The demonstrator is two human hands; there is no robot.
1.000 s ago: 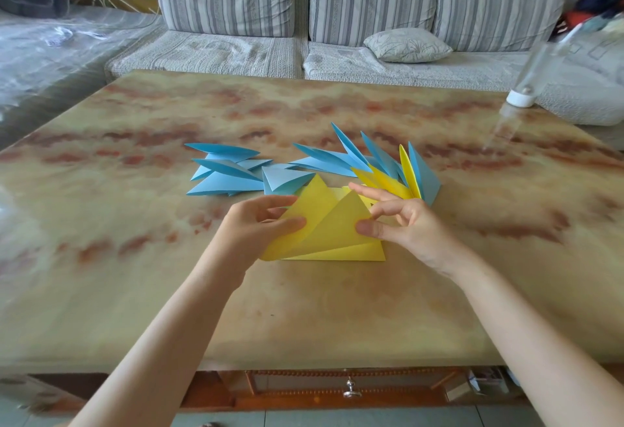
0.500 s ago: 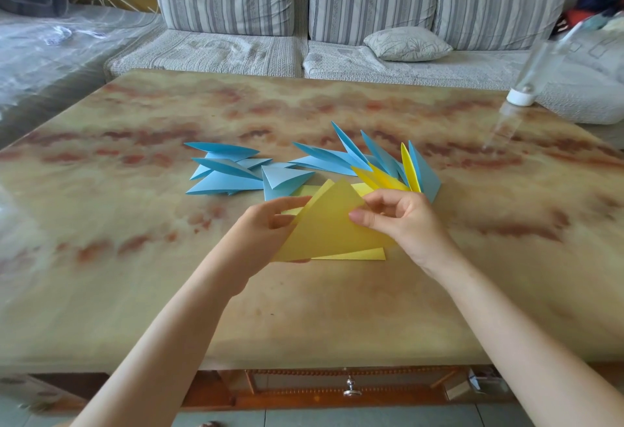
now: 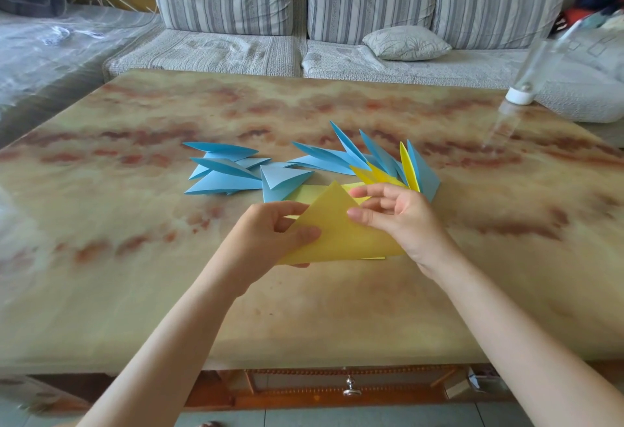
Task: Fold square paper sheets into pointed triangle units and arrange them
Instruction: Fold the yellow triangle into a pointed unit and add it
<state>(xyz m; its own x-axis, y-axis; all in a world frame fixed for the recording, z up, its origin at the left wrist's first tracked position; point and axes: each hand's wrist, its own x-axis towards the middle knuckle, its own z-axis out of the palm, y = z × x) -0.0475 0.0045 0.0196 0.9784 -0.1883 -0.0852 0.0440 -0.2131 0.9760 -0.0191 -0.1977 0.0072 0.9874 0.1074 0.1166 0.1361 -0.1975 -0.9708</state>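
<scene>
Marbled tan table (image 3: 101, 257), red-brown streaks across the top. Far left of centre: loose cluster of blue folded units (image 3: 221, 169), lying flat, points aimed left and right. Just right of it, one blue triangle (image 3: 282, 181) overlapping the far edge of a pale yellow sheet (image 3: 309, 192) flat on the table. Near centre: left hand (image 3: 270, 234) pinching the lower left edge of a yellow folded triangle (image 3: 337, 230), thumb on top, fingers underneath. Triangle held just above the table, apex pointing far. Right hand (image 3: 401, 220) gripping the triangle's right edge, thumb pressed on the near face, index finger extended near the apex. Behind the right hand: fan of blue and yellow units (image 3: 381, 159), points up and far. Far right: clear bottle (image 3: 521, 88) with white cap, blurred. Striped grey sofa (image 3: 337, 4) beyond the table.
</scene>
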